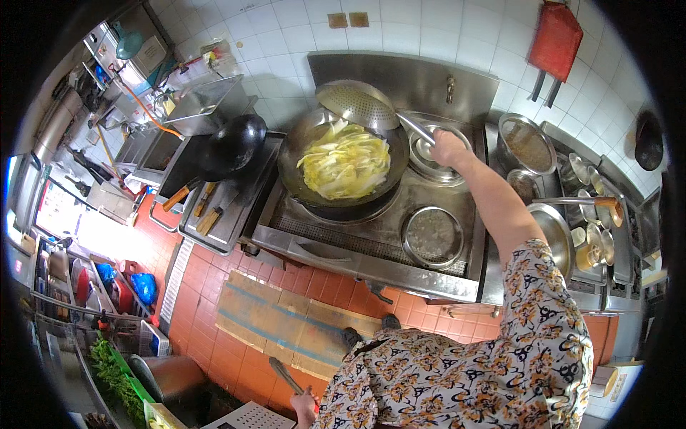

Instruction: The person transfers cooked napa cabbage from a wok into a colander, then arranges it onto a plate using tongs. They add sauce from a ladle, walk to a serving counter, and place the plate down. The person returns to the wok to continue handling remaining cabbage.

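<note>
My right hand (449, 148) is wrapped round the handle of a large perforated skimmer (361, 107). Its round bowl is raised at the far rim of a big wok (291, 175) on the stove. Pale yellow-green sliced vegetables (344, 163) lie in the wok, below the skimmer. Down by the lower edge, beside my patterned shirt, my left hand (305, 405) is closed on a long narrow grey tool (285, 373), which points away from me. Its exact kind is unclear. A perforated metal panel (251, 417) lies beside this hand.
A second black wok (234, 146) and brushes (209, 221) stand left of the stove. Metal pot rings (433, 238) sit on the stove's right. Strainers, bowls (527, 143) and seasoning pots (593, 245) fill the right counter. Cardboard (286, 325) covers the tiled floor.
</note>
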`<state>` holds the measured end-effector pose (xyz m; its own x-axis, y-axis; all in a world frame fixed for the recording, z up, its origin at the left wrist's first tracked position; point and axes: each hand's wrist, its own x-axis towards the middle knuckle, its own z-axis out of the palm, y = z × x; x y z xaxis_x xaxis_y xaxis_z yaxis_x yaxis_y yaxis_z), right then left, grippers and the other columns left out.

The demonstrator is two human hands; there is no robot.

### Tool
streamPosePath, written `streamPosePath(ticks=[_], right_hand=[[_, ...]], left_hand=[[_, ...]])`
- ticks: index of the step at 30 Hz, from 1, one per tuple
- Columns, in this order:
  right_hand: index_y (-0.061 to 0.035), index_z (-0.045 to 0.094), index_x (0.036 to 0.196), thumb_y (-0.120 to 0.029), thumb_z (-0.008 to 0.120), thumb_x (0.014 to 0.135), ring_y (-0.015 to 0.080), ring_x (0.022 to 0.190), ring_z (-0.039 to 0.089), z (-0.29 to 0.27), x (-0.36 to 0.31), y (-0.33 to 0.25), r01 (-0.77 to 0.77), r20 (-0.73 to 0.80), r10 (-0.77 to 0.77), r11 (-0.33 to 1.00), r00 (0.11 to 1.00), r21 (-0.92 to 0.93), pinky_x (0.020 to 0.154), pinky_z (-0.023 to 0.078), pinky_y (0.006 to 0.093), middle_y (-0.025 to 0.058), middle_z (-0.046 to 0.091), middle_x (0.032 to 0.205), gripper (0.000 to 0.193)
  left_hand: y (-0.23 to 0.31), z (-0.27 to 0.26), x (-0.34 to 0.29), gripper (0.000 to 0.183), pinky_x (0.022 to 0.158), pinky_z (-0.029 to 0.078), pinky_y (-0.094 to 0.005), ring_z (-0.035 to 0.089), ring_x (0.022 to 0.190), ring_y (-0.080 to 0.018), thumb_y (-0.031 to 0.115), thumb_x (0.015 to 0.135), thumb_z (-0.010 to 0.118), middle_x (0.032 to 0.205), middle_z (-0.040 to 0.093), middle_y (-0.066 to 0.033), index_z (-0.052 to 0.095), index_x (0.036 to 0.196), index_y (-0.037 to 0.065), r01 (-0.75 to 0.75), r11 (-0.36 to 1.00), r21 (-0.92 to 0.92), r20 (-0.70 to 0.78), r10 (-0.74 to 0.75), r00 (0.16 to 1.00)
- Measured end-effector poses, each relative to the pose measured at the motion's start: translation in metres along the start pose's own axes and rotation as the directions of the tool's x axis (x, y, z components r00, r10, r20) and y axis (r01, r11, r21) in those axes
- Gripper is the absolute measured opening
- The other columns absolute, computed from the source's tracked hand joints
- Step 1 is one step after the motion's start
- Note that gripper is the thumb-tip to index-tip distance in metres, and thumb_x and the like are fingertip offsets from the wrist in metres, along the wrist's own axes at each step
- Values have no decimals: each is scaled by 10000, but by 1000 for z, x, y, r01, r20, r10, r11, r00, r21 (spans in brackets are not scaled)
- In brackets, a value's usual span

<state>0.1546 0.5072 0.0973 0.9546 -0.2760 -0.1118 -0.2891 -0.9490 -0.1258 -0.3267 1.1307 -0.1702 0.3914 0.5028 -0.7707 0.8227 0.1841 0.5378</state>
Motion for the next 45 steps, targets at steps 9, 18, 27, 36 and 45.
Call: streamPosePath(ticks=[9, 18, 27, 36, 45], right_hand=[[51, 746, 948, -208, 627, 873, 359, 848, 750, 25, -29, -14, -85, 243, 77, 996, 967, 23, 783, 575, 473, 231, 745, 817, 295], [23, 728, 768, -238, 681, 800, 291, 690, 698, -23, -86, -70, -156, 384, 84, 975, 919, 159, 673, 549, 444, 153, 731, 732, 267], [43, 605, 1258, -205, 631, 902, 418, 1137, 683, -39, -102, -94, -10, -69, -5, 976, 998, -215, 969, 555, 477, 272, 699, 1183, 435], [7, 571, 1314, -205, 644, 910, 395, 1130, 694, -2, -42, -73, -62, -151, 37, 985, 988, -162, 967, 560, 479, 232, 716, 1190, 462], [-71, 704, 1106, -216, 688, 884, 393, 1030, 698, -24, -26, -29, 263, 8, -264, 958, 965, -111, 941, 553, 488, 208, 732, 1023, 266]], left_hand=[[-9, -17, 41, 164, 427, 414, -347, 511, 470, -173, 57, 951, 708, 647, 528, -57, 546, 976, 42, 53, 998, -35, 86, -50, 995], [-90, -56, 103, 150, 424, 403, -339, 495, 468, -168, 45, 962, 689, 646, 510, -47, 542, 989, 47, 324, 946, 0, 143, -320, 936], [-54, -100, 189, 137, 421, 391, -330, 479, 465, -164, 34, 973, 671, 644, 492, -36, 538, 1002, 52, 335, 929, -156, 249, -291, 924], [42, -86, 134, 212, 420, 397, -365, 457, 447, -188, 87, 984, 681, 591, 412, -16, 478, 925, 101, 27, 967, -254, 45, -16, 999], [-75, -37, 108, 186, 445, 422, -370, 464, 464, -202, 37, 983, 676, 599, 491, -28, 504, 913, 43, 260, 958, -120, 50, -256, 965]])
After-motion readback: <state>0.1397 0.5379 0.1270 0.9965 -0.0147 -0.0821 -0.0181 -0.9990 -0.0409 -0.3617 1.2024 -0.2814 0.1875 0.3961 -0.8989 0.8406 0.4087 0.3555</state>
